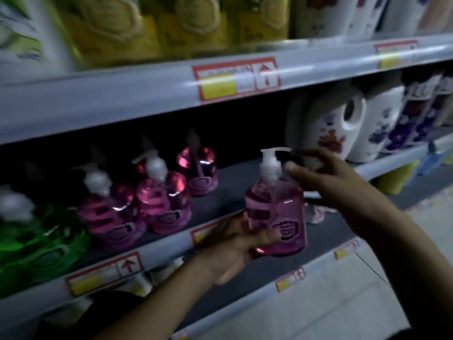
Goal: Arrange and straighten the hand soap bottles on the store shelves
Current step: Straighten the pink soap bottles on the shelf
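Dim store aisle; grey metal shelf, mid-level, red-and-yellow price tags on its front edge. Left hand grips a clear pink pump-top soap bottle round its base, upright, held just in front of the shelf edge. Right hand is at the white pump spout, fingers bent; blur hides whether they pinch it. More pink pump bottles stand left on the shelf; green pump bottles beyond.
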`<state>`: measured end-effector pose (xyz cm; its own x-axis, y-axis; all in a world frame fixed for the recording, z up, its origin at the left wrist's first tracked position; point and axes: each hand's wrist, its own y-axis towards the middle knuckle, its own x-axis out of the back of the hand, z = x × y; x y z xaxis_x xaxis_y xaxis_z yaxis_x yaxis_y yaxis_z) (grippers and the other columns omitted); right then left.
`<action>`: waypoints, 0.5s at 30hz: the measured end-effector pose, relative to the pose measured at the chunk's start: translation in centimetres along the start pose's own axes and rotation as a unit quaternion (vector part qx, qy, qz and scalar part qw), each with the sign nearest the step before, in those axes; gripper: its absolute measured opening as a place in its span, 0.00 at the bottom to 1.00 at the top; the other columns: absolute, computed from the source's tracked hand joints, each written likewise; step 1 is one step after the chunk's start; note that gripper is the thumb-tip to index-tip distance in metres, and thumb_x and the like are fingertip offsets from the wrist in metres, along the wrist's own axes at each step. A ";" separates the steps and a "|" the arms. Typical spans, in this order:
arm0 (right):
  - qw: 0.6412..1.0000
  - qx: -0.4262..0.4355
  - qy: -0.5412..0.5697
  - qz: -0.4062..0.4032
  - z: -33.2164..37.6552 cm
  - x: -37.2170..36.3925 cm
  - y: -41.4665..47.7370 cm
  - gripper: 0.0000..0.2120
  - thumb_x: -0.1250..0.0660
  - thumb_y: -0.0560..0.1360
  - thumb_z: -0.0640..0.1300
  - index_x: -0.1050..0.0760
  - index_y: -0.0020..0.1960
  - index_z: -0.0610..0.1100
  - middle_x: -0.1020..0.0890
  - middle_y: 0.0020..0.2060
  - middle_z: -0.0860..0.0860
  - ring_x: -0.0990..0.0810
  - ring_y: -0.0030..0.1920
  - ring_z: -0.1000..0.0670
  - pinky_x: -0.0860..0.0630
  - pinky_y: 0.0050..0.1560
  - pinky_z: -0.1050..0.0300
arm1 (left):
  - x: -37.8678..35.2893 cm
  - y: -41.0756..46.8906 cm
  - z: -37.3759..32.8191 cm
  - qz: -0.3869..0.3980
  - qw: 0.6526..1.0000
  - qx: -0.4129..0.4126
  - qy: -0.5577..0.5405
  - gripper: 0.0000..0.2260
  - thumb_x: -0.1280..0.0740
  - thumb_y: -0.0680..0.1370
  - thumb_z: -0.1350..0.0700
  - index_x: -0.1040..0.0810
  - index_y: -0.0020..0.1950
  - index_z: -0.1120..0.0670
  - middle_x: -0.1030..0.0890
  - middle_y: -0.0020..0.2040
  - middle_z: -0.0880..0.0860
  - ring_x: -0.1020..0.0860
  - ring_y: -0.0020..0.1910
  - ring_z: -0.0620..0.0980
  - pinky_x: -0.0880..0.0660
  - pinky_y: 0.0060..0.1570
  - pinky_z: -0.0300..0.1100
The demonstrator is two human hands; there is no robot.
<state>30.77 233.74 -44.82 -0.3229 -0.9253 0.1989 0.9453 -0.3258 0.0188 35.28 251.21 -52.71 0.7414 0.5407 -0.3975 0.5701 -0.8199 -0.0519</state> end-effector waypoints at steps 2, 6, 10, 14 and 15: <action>0.994 0.021 0.002 0.109 0.1 -2.3 0.0 0.26 0.28 0.62 0.60 0.24 0.58 0.54 0.14 0.48 0.51 0.15 0.48 0.54 0.20 0.43 0.60 | 0.3 -0.5 -1.0 -0.076 0.991 -0.061 0.092 0.25 0.23 0.66 0.54 0.23 0.63 0.49 0.19 0.60 0.51 0.22 0.61 0.50 0.25 0.55 0.43; 0.982 0.138 0.029 0.125 0.0 -5.8 1.8 0.11 0.30 0.71 0.51 0.21 0.51 0.47 0.15 0.43 0.48 0.17 0.45 0.55 0.22 0.44 0.62 | 1.7 -1.6 -2.6 -0.178 0.937 -0.170 0.248 0.30 0.27 0.71 0.60 0.32 0.67 0.37 0.19 0.59 0.47 0.20 0.56 0.46 0.23 0.51 0.40; 0.975 0.190 -0.008 0.118 -0.4 -8.2 3.6 0.15 0.32 0.73 0.52 0.24 0.51 0.41 0.19 0.45 0.38 0.18 0.46 0.41 0.22 0.48 0.43 | 2.3 -3.8 -3.3 -0.353 0.765 -0.219 0.491 0.26 0.36 0.79 0.57 0.36 0.69 0.32 0.17 0.47 0.53 0.21 0.40 0.39 0.25 0.41 0.27; 0.963 0.219 -0.023 0.156 -0.3 -10.8 4.7 0.14 0.32 0.74 0.53 0.24 0.49 0.42 0.20 0.43 0.41 0.20 0.47 0.39 0.23 0.48 0.45 | 3.6 -6.9 -6.1 -0.444 0.572 -0.305 0.619 0.09 0.37 0.77 0.64 0.19 0.50 0.56 0.21 0.43 0.49 0.27 0.37 0.38 0.32 0.39 0.25; 0.963 0.225 -0.022 0.150 -0.3 -11.1 5.0 0.12 0.31 0.74 0.53 0.24 0.46 0.44 0.20 0.39 0.46 0.20 0.42 0.44 0.24 0.44 0.52 | 4.2 -7.6 -6.6 -0.461 0.548 -0.302 0.629 0.08 0.37 0.76 0.65 0.20 0.48 0.57 0.22 0.45 0.49 0.28 0.39 0.39 0.32 0.41 0.27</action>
<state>39.06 242.38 -47.24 -0.0399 -0.9520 0.3034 0.9236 0.0807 0.3747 36.38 260.96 -47.95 -0.5202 0.6868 0.5077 0.6392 -0.0812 0.7648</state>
